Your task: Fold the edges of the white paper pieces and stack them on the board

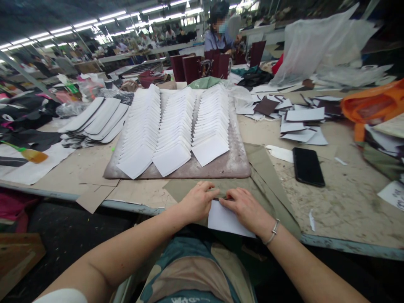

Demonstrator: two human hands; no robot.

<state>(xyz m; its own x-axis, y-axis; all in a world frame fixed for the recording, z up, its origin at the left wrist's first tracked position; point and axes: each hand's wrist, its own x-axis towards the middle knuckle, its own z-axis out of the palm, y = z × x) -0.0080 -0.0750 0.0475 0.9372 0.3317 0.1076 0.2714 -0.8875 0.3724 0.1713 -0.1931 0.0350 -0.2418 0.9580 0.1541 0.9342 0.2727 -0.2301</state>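
Note:
A white piece with a dark upper edge lies at the table's front edge on olive cloth. My left hand is at its upper left corner, fingers bent and pressed near the dark edge. From the right, my right hand pinches that same edge between thumb and fingers, covering the piece's right part. Just beyond the hands is a brownish board bearing three rows of overlapping white pieces.
A black phone lies right of the cloth. Stacked white curved pieces are at the left, loose white and brown pieces at the right. An orange object sits far right. A person works behind maroon pieces.

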